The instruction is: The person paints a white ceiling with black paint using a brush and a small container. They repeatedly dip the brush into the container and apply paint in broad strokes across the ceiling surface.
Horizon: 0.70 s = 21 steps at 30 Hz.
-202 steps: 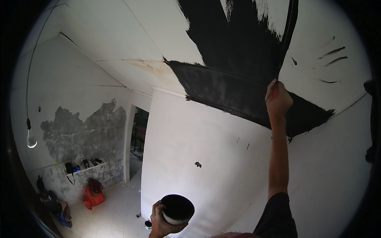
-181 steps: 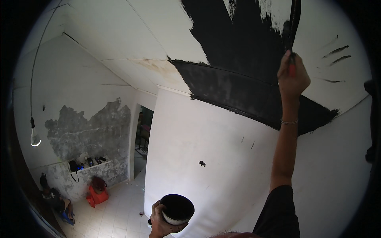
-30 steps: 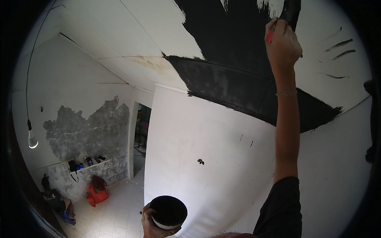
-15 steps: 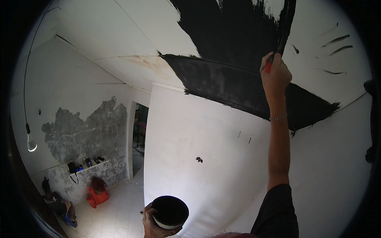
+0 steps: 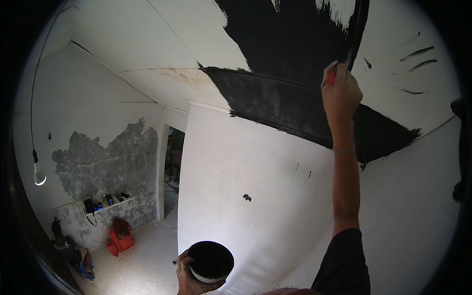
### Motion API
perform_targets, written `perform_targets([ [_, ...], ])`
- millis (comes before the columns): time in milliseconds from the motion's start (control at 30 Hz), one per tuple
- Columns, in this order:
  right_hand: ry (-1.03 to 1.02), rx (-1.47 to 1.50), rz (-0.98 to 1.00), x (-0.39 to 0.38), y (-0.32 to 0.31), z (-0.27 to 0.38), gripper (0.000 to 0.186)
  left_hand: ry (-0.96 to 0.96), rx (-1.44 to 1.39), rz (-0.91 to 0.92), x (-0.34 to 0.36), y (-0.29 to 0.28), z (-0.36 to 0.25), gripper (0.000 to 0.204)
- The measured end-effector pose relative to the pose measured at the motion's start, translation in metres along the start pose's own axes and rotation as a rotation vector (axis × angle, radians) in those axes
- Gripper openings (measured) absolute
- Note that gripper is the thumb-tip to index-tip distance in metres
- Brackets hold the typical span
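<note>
Raised overhead, my right hand (image 5: 342,91) is closed around a paintbrush with a red handle (image 5: 331,77). Its bristle end meets the black-painted ceiling (image 5: 290,46) and is hard to tell from the paint. The black patch has ragged, streaky edges against white and reaches down to the top of the wall. Low in the view, my left hand (image 5: 185,276) grips a round paint pot (image 5: 209,280) from its left side. The pot has a pale outer wall and a dark inside; how much paint it holds cannot be told.
A light bulb (image 5: 39,174) hangs on a cord at left. Below, a seated person (image 5: 71,253), a red bag (image 5: 121,242) and a shelf (image 5: 110,205) with small items line the peeling wall. A doorway (image 5: 173,157) opens beside the white wall (image 5: 255,157).
My right hand and brush have shifted very slightly upward along the black patch. The left hand and pot stay nearly still.
</note>
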State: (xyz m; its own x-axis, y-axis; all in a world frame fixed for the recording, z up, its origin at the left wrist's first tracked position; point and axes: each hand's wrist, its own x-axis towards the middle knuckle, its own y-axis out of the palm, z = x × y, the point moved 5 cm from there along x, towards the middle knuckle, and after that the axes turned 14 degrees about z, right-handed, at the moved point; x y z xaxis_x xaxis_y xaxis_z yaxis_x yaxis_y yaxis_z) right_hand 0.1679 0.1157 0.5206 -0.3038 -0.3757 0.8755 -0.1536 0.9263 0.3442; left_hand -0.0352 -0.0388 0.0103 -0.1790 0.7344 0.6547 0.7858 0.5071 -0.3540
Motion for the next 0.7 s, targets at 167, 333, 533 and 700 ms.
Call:
perform_targets([
  [167, 0.100, 0.055, 0.074, 0.008, -0.009, -0.003, 0.018, 0.000, 0.016, 0.010, 0.000, -0.003, -0.001, 0.110],
  [333, 0.092, 0.122, 0.004, 0.009, -0.015, -0.019, 0.020, 0.011, -0.031, -0.053, 0.002, -0.003, -0.007, 0.098],
  [533, 0.038, 0.303, -0.146, 0.028, -0.028, -0.048, 0.030, 0.054, -0.130, -0.060, 0.013, 0.005, 0.003, 0.111],
  [700, 0.062, 0.510, -0.201, 0.044, -0.045, -0.070, 0.032, 0.033, -0.196, -0.014, 0.014, 0.008, 0.012, 0.113],
])
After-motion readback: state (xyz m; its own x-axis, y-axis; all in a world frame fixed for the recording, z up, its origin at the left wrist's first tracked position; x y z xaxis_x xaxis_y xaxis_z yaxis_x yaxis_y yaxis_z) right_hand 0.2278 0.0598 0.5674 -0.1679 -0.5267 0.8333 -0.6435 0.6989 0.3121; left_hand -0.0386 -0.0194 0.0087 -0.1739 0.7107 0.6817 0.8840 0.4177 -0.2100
